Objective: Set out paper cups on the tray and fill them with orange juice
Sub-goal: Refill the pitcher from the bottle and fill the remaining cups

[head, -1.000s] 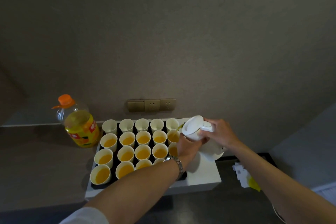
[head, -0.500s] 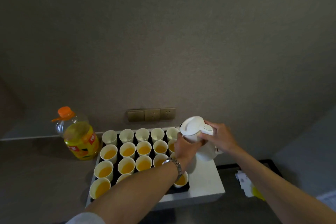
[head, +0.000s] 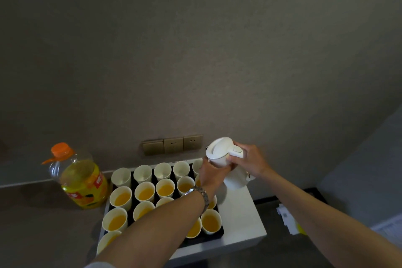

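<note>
Grey wall and dark counter back a white board [head: 241, 220] that carries a black tray [head: 208, 237] of paper cups [head: 143, 191], packed in tight rows so a pour can run from one to the next. Most hold orange juice, while the 5 nearest the wall look empty. Over that far right corner the right hand [head: 250, 162] grips the handle of a white jug [head: 221, 154] and the left hand [head: 212, 175] cups its body, likely to steady the tilt; the juice bottle [head: 81, 183] stands capped just left of the tray.
</note>
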A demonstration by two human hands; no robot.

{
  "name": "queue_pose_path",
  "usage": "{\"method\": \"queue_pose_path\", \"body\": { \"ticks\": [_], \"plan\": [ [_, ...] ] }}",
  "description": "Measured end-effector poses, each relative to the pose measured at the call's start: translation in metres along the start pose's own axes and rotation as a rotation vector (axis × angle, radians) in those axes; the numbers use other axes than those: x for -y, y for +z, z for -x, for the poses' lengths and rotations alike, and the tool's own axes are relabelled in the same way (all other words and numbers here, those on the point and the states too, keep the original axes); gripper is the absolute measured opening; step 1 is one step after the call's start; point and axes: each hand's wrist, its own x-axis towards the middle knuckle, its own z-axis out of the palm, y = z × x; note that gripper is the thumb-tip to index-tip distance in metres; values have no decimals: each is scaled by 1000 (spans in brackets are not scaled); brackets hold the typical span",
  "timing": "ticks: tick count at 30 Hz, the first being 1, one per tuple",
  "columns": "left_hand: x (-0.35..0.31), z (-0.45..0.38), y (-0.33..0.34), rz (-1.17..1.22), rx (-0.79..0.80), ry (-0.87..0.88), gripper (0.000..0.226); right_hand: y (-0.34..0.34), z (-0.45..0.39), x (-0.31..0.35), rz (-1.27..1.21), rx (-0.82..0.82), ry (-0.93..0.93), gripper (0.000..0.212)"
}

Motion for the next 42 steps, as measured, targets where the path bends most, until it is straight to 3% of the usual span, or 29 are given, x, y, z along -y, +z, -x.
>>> {"method": "queue_pose_path", "body": {
  "ticks": [9,16,21,28,31,38,42],
  "plan": [
    [3,-7,-1,39,22,-67,100,9,-11,2,58,23,22,69],
    [6,-11,-1,137,120,-181,74,13,-17,12,158,41,24,61],
    [14,-11,1,181,175,-230,73,17,-20,8,204,54,13,27],
    [14,-3,-2,280,209,-329,64,23,-24,7,267,92,42,38],
    [17,-1,-1,297,219,-347,79,24,-22,7,276,105,38,36],
    [19,2,0,316,246,-367,78,22,-15,11,299,112,38,32],
    [15,6,-1,327,259,-376,63,20,-14,9,285,110,50,37]
  ]
}}
